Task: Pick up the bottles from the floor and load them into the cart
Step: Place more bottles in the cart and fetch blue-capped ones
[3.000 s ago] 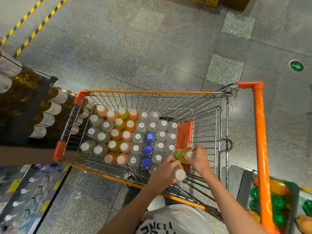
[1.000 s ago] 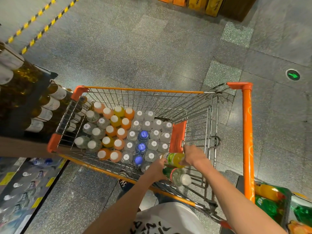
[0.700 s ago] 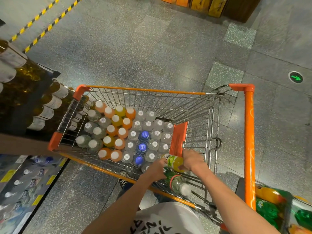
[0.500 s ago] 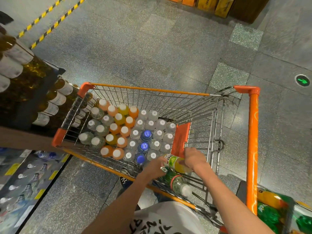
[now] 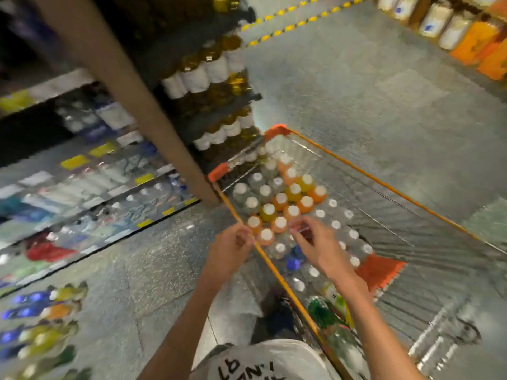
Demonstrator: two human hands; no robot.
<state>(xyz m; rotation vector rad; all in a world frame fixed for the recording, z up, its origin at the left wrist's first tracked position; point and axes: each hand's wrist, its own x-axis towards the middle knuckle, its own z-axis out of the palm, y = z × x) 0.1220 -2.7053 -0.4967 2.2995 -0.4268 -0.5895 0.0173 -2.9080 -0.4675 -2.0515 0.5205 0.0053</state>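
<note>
Frame is motion-blurred, so counts are rough. Far left: shelves with bottled stock, and packs of bottles on the floor at lower left, blue, yellow and orange; number not countable. A bare strip of floor runs between those packs and the cart. A tan post stands just beside the cart's left front corner, tight there.

Left hand: forearm reaching forward, fingers curled at the cart's orange near rail, just at the rail; whether it grips cannot be told.

Cart basket: upright bottles packed cap-up, roughly ten orange or yellow ones in the left block, about seven grey ones beside them, a dozen or so clear ones to the right, at least one blue cap. A green bottle and a clear one lie on their sides at the near end.

Right hand: over the caps, fingers loosely spread, holding nothing visible.

Right of the cart: open floor well out to boxes at top right.
</note>
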